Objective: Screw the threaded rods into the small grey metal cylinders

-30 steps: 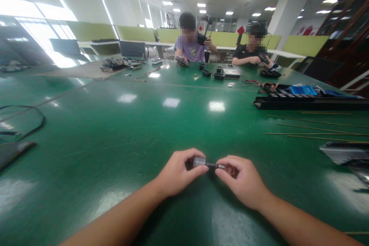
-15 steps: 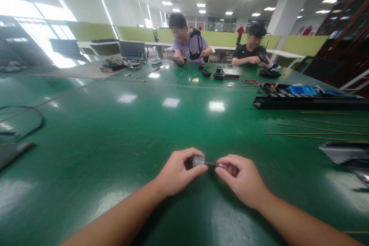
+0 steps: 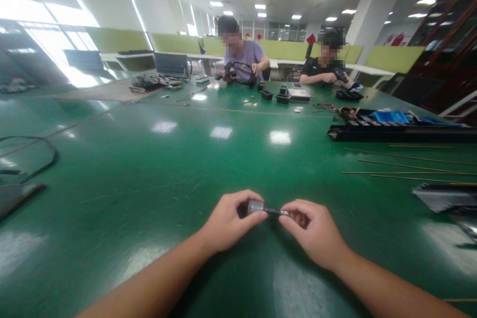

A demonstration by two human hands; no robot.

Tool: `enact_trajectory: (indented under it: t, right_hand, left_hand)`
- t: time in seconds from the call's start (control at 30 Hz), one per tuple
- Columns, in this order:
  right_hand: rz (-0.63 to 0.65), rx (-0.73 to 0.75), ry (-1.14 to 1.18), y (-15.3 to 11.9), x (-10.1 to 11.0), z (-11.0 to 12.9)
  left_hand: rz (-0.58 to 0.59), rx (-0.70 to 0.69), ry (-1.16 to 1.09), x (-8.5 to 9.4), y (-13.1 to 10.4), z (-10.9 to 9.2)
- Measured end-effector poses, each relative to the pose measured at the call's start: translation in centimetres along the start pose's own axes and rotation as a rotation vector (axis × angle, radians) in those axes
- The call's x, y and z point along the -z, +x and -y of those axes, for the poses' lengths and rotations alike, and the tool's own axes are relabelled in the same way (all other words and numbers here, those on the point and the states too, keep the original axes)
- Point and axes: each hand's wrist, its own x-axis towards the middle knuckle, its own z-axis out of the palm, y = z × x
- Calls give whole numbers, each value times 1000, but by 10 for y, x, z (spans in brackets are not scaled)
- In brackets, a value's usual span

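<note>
Low in the middle of the head view, my left hand (image 3: 231,218) grips a small grey metal cylinder (image 3: 255,206) between thumb and fingers. A thin dark shaft (image 3: 273,211) runs from the cylinder toward the right. My right hand (image 3: 313,228) pinches the shaft's far end between thumb and forefinger. Both hands are just above the green table (image 3: 179,174). The tip of the shaft is partly hidden by my right fingers.
Thin yellowish rods (image 3: 410,173) and a long black tray (image 3: 402,133) lie at the right. Small black boxes (image 3: 282,98) stand across the table, near two seated people. A dark cable (image 3: 55,156) curves at the left.
The person across the table in purple has lowered a black looped object toward the tabletop. My hands and the metal piece have barely moved.
</note>
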Motion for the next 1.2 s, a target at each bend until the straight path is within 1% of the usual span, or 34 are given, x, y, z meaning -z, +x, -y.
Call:
enact_trajectory:
  t: [0.3, 0.53, 0.97, 1.2]
  right_hand:
    - [11, 6, 5, 0, 0, 0]
    - [12, -11, 22, -1, 1, 0]
    - [12, 4, 23, 0, 2, -1]
    - [24, -13, 33, 0, 2, 0]
  left_hand:
    - [8, 5, -7, 0, 0, 1]
    - [-8, 13, 3, 1, -1, -1]
    - [-21, 12, 2, 2, 0, -1]
    - [-28, 14, -14, 1, 0, 3]
